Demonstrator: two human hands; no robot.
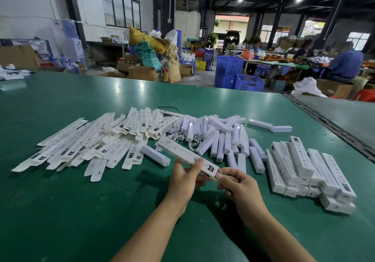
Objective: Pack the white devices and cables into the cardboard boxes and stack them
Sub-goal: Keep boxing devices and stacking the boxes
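Note:
A long white cardboard box [182, 152] is held above the green table [81, 211], slanting from upper left to lower right. My left hand [185, 180] grips its middle from below. My right hand [237, 182] pinches the box's near end at the flap. Behind it lie several loose white devices [219, 140] and white cables [178, 137]. To the left spreads a heap of flat unfolded boxes [85, 146]. On the right, several packed boxes [310, 170] are stacked in a pile.
A single white device [156, 155] lies just left of the held box. A black cable [168, 108] lies behind the heaps. A metal seam [328, 126] runs along the table's right side. Blue crates [233, 71] and seated people are far behind.

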